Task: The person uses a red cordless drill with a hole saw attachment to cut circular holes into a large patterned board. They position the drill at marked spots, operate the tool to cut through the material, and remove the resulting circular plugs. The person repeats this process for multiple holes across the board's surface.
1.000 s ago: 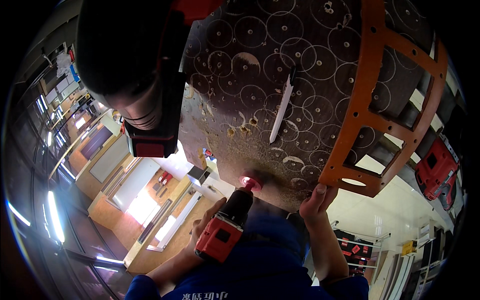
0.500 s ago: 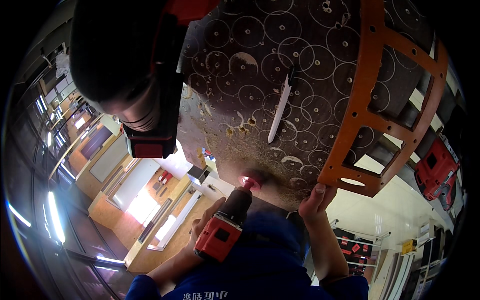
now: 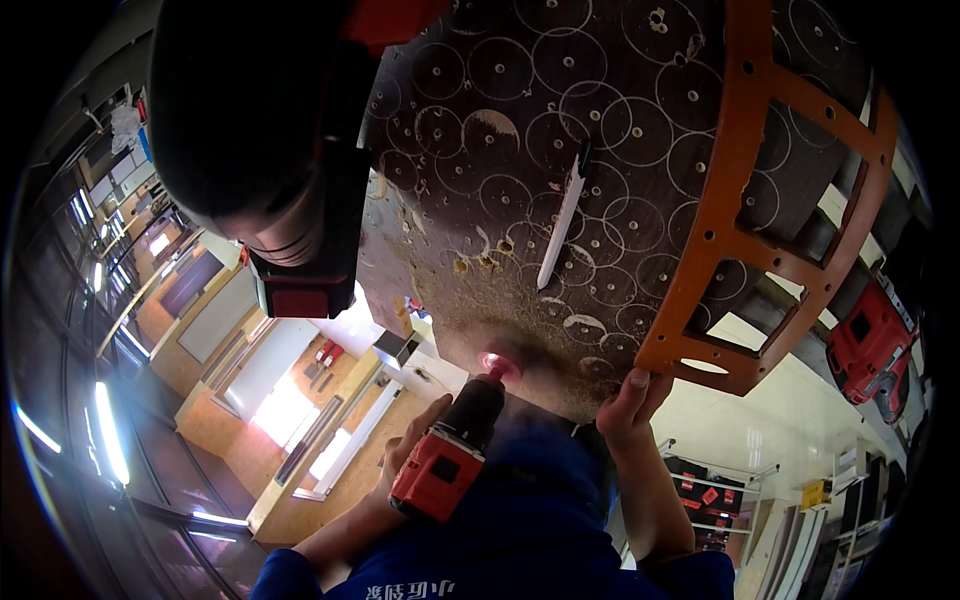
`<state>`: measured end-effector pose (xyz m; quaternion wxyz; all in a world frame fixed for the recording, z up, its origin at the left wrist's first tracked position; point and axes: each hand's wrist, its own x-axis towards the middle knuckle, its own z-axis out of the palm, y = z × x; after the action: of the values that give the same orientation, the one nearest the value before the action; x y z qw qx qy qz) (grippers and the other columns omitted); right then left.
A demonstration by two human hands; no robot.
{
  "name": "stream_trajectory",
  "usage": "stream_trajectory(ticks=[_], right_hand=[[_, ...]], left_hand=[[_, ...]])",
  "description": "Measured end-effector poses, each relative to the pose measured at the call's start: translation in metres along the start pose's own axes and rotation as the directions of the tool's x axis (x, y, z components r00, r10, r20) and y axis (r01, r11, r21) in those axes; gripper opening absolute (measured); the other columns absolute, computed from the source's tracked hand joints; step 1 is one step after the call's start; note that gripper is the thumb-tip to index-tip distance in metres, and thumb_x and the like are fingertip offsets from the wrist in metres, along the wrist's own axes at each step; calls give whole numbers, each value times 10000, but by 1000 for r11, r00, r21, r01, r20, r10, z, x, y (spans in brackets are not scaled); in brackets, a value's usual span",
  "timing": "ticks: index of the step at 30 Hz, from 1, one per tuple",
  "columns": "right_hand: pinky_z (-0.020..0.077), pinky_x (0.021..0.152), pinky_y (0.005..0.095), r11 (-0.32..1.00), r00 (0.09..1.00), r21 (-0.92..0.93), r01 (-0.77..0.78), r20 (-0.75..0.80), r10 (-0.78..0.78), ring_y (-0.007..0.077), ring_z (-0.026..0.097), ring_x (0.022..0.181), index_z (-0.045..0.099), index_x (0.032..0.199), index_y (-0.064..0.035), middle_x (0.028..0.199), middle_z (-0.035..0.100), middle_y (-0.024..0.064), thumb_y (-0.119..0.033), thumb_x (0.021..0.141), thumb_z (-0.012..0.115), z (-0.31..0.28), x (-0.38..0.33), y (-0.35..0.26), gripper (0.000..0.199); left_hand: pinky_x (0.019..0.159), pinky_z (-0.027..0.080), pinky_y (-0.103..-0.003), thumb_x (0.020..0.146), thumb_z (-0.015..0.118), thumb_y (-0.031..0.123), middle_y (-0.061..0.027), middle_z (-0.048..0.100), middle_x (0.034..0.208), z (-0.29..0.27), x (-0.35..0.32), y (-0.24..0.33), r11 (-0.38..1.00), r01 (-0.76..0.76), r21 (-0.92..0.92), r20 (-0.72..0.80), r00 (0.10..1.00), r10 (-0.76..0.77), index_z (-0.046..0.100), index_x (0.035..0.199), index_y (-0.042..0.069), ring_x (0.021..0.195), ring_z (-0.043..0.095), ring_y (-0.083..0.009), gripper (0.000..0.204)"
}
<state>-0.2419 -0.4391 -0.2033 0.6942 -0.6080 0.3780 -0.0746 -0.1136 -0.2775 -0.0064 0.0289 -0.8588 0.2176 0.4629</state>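
My left hand [image 3: 405, 445] is wrapped round a red and black cordless drill [image 3: 445, 465]. A round, red bit [image 3: 500, 367] in its chuck meets the near edge of a dark, worn board [image 3: 625, 225] covered in scribed circles and small holes. Light from the drill shines on that spot, and wood dust lies around it. My right hand [image 3: 632, 405] is closed at the near corner of an orange frame [image 3: 700, 260] with large window-like openings, its thumb against the edge. A white pencil-shaped stick [image 3: 563, 225] with a dark end lies on the board.
A large black tool [image 3: 250, 130] with red parts looms close at the upper left. Another red power tool [image 3: 868, 340] sits at the far right. Wooden benches [image 3: 240, 390] stand to the left; a rack of black and red cases [image 3: 705, 495] is at the lower right.
The view has shifted very slightly. Both hands keep their holds, and the drill bit stays at the same spot on the board.
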Motion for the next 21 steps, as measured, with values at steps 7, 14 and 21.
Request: stream_trajectory(ticks=[7,14,21], right_hand=[[381,899,309,1000,1000,24,-12,-10,13,183,452,981,395,1164,62,1113,470,153,-245,980,342,1,3,-6,362],[377,911,310,1000,1000,-21,19,18,-18,190,454,993,385,1188,81,1127,468,164,-223,983,329,-1,2,-5,371],[381,920,308,999,1000,40,-18,13,18,190,461,1011,390,1193,72,1145,474,168,-257,990,340,0,1,-4,390]], left_hand=[[643,510,-359,795,703,273,-158,515,1371,0,0,1,998,15,-56,-20,1000,-16,627,1230,133,1052,646,-225,464],[625,507,-366,789,698,277,-169,515,1374,-4,2,1,1000,-7,-19,26,1000,7,623,1236,137,1123,609,-237,473],[646,510,-387,786,696,302,-163,507,1385,13,-8,-13,1000,-20,5,99,995,19,604,1259,143,1238,528,-250,507]])
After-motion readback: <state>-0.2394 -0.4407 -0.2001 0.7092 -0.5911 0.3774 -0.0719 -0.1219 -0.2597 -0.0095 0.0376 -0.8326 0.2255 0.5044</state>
